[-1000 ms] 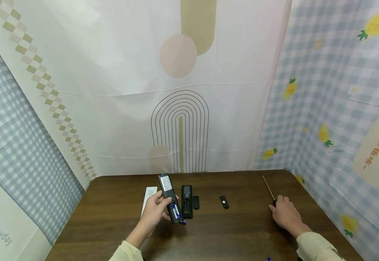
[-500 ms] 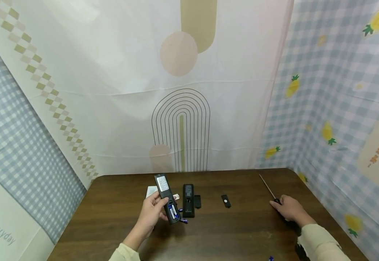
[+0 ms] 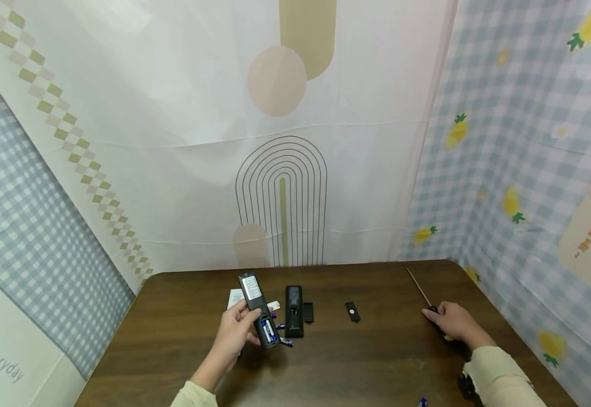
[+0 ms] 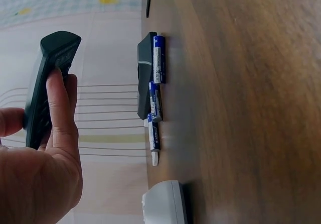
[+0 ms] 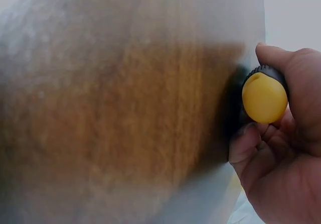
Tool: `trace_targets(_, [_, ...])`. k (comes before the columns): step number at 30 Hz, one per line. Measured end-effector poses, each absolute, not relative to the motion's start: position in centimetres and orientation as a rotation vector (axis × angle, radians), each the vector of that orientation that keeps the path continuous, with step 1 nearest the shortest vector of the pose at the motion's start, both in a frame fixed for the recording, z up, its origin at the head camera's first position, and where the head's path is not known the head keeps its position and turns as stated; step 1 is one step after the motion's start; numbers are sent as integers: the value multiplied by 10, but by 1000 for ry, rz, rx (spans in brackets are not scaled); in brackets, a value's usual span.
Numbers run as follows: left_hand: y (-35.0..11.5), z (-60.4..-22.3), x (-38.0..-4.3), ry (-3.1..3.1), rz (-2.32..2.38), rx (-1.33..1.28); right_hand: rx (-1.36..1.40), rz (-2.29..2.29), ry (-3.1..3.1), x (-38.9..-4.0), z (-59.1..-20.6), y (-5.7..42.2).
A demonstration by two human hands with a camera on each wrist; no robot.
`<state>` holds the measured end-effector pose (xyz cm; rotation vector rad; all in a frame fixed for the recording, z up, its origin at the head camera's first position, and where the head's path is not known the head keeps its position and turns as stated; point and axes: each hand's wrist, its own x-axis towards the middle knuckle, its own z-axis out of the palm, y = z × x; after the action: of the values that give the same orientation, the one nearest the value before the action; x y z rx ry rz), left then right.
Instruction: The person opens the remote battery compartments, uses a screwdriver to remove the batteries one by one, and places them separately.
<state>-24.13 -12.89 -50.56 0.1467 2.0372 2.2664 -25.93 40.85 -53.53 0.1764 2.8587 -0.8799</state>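
My left hand [image 3: 233, 332] holds a black remote control [image 3: 258, 308] above the table, its back toward the head camera and blue batteries [image 3: 268, 330] showing in the uncovered compartment. In the left wrist view, fingers and thumb grip that remote [image 4: 42, 91] from both sides. Over on the right, my right hand [image 3: 457, 323] grips a screwdriver [image 3: 418, 287] whose thin shaft points away from me. Its yellow handle end [image 5: 265, 98] shows between thumb and fingers in the right wrist view.
A second black remote [image 3: 294, 311] lies face down, a black cover [image 3: 308, 312] beside it. Several loose blue batteries [image 4: 159, 59] lie near it. Another small cover [image 3: 352, 312] is farther right. A white remote [image 4: 163, 204] lies behind my left hand; one battery [image 3: 422, 402] sits near the front.
My right hand has closed its grip around the screwdriver's handle and shifted slightly right. The left hand has moved a little to the left with its remote, uncovering more of the loose batteries.
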Motion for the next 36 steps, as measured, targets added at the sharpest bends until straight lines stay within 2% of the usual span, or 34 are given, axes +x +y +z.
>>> trace_targets(16, [-124, -499, -243, 2055, 2216, 133, 186, -964, 2800, -259, -531, 412])
trace_targets(22, [-122, -495, -244, 2076, 2193, 135, 163, -1050, 2828, -248, -529, 407])
trace_targets(27, [-118, -491, -245, 2083, 2204, 168, 107, -1087, 2936, -234, -515, 390])
trace_targets(36, [-106, -487, -250, 2057, 2225, 190, -214, -1101, 3043, -201, -479, 336])
